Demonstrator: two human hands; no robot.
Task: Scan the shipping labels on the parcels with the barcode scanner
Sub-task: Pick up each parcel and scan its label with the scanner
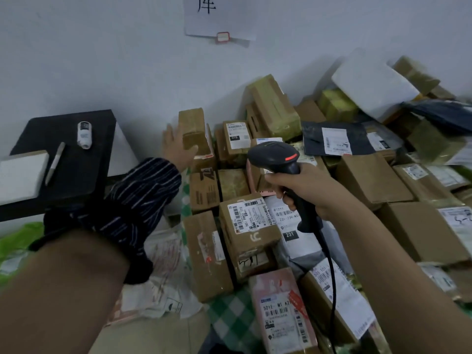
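The left hand (pixel 176 146) reaches forward with its fingers spread and straight, the palm laid against the left side of a tall brown box (pixel 195 134) at the back of the pile and the thumb touching the box's front face; it grips nothing. A dark striped sleeve (pixel 135 200) is bunched up on that forearm. The right hand (pixel 301 187) is curled tightly round the handle of the black barcode scanner (pixel 273 155), which is held above the middle of the heap with its head pointing away from the person and a red strip glowing on top. The scanner's black cable (pixel 332 277) hangs down from the handle across the nearer packages. Under and around both hands lie the parcels (pixel 370 180), mostly brown cartons packed close together on a green checked cloth (pixel 229 315). Just below the scanner sits a carton with a white shipping label (pixel 245 218) facing up, and beside it to the right a white mailer bag (pixel 293 249) marked 231, partly under the right hand. Nearer the person lies a pink parcel (pixel 278 315) with its label up. Further back are a black mailer (pixel 314 139) with a white label and a large white package (pixel 370 80) on top of the heap. To the left stands a black counter (pixel 74 175) carrying a pen (pixel 55 163), a small white bottle (pixel 84 135) and a white block (pixel 20 177). A sheet of paper (pixel 217 24) hangs on the wall above.
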